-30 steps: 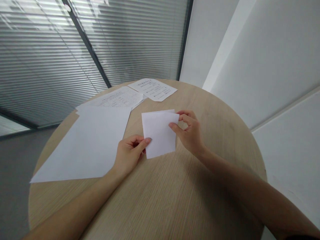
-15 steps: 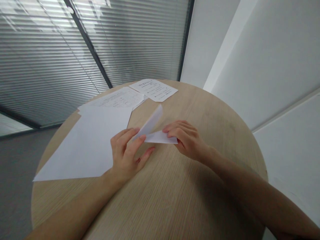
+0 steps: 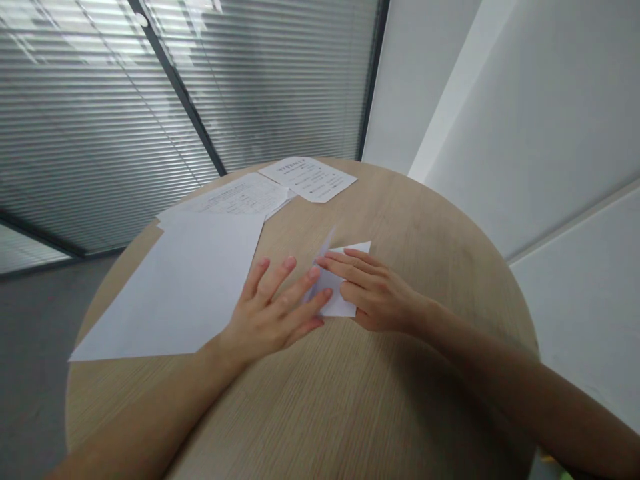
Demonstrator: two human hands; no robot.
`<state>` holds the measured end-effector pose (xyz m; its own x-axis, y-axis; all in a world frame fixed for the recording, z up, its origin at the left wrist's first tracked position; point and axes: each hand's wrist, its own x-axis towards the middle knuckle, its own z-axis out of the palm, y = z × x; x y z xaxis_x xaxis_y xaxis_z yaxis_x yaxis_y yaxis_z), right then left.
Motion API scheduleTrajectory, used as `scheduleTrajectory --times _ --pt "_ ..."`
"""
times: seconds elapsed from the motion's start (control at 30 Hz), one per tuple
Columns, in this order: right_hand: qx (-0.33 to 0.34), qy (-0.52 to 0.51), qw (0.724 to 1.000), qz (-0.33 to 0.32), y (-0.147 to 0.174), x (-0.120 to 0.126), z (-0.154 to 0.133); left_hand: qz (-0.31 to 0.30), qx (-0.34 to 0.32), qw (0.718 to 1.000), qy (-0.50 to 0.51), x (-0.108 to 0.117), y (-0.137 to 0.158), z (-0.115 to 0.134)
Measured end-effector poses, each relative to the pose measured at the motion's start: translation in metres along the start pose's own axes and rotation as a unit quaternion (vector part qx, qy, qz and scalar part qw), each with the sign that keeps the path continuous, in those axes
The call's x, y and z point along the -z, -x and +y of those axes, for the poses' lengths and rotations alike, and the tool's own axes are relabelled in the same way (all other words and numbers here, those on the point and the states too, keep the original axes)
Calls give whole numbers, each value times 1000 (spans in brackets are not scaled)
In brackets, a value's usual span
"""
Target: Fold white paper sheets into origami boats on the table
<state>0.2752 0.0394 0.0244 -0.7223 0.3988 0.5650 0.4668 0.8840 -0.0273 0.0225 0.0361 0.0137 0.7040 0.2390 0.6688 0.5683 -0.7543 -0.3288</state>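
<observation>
A small folded piece of white paper [image 3: 337, 305] lies on the table between my hands, with one thin flap standing up at its left side. My left hand [image 3: 275, 313] is open beside it, fingers spread, the tips of the lower fingers over the paper's left edge. From the right, my right hand [image 3: 383, 290] rests on the paper with its fingers stretched out and pressing on it near the crease. Part of the folded paper is hidden beneath the fingers of both hands.
A large blank white sheet [image 3: 175, 293] lies to the left on the round wooden table [image 3: 310, 413]. Printed sheets [image 3: 240, 195] and another printed page [image 3: 315, 179] lie at the far edge. Window blinds [image 3: 280, 80] and a white wall [image 3: 540, 100] stand beyond.
The folded paper has turned and now lies flatter, its right part spread toward me. My left fingers have released their hold and spread out. My right fingers have straightened over the paper.
</observation>
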Motion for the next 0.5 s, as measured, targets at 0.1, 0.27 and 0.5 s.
scheduleTrajectory --times 0.1,0.27,0.5 --pt "-9 -54 998 -43 5 -3 3 -39 47 998 -36 -1 -1 2" --pt "-29 -111 990 -83 21 -11 11 -62 177 981 -56 -5 -2 -2" --pt "-64 -147 983 -94 36 -17 13 -207 109 965 122 -17 4 -15"
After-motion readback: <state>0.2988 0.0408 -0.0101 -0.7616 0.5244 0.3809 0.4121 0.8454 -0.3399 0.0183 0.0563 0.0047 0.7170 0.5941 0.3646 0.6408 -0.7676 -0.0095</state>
